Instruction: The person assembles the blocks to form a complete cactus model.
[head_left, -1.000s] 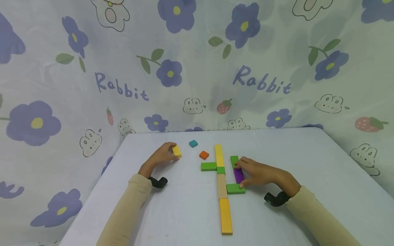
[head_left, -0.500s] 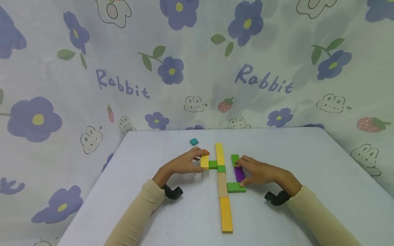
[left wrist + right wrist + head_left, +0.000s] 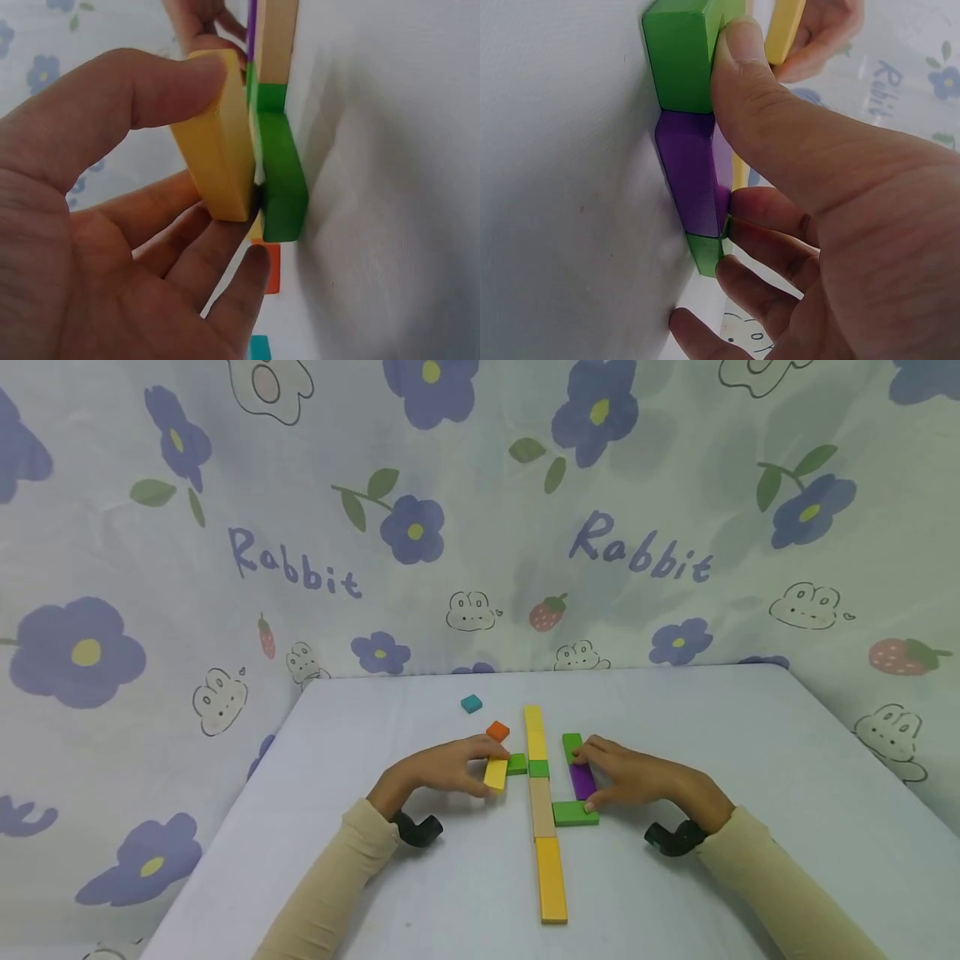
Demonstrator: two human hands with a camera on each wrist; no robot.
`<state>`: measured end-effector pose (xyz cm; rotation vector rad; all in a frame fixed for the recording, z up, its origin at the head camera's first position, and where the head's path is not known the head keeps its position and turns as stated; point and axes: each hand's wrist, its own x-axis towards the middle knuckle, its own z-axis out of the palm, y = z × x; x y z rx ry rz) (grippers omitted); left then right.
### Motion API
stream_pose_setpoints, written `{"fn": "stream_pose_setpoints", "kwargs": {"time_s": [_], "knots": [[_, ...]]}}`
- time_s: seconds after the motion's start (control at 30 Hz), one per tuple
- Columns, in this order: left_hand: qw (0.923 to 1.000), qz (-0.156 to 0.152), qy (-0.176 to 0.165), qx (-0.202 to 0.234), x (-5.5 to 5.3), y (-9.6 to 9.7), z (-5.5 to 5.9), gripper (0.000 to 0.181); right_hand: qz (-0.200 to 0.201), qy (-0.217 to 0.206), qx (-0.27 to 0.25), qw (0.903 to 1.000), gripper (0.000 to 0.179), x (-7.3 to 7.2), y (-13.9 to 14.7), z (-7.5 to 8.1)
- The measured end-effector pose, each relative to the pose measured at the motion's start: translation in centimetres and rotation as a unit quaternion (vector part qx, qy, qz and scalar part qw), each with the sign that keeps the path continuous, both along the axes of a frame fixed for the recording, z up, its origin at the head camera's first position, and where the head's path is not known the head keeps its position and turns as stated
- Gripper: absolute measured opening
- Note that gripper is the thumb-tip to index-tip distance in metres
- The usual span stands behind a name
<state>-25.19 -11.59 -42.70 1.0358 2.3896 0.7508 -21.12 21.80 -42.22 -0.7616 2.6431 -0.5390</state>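
Observation:
My left hand (image 3: 450,767) pinches a yellow wooden block (image 3: 496,774) between thumb and fingers. In the left wrist view this block (image 3: 217,154) is tilted beside the outer end of a green block (image 3: 283,180) that lies left of the central row. My right hand (image 3: 637,777) rests on blocks right of the row. Its thumb presses on a near green block (image 3: 572,814), while fingertips touch a purple block (image 3: 582,782) close to where it meets a far green block (image 3: 572,743). The right wrist view shows the purple block (image 3: 690,169) between the two green ones.
The central row runs away from me: an orange-yellow block (image 3: 551,881), a tan block (image 3: 542,807), a green piece (image 3: 538,768) and yellow at the far end (image 3: 534,731). An orange piece (image 3: 497,731) and a teal piece (image 3: 471,703) lie loose at the back left.
My left hand has carried the yellow block rightward to the end of the left green block, then slightly nearer to me. The right hand has stayed in place.

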Motion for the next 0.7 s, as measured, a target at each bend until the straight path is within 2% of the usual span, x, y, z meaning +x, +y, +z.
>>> {"fn": "stream_pose_setpoints", "kwargs": {"time_s": [0.37, 0.7], "knots": [[0.9996, -0.026, -0.006, 0.001, 0.11, -0.38, 0.24, 0.062, 0.005, 0.001, -0.007, 1.0, 0.071, 0.24, -0.15, 0.22], [0.9978, -0.053, -0.035, 0.016, 0.32, -0.45, 0.8, 0.062, 0.004, 0.005, -0.004, 1.0, 0.071, 0.12, -0.14, 0.02]]}}
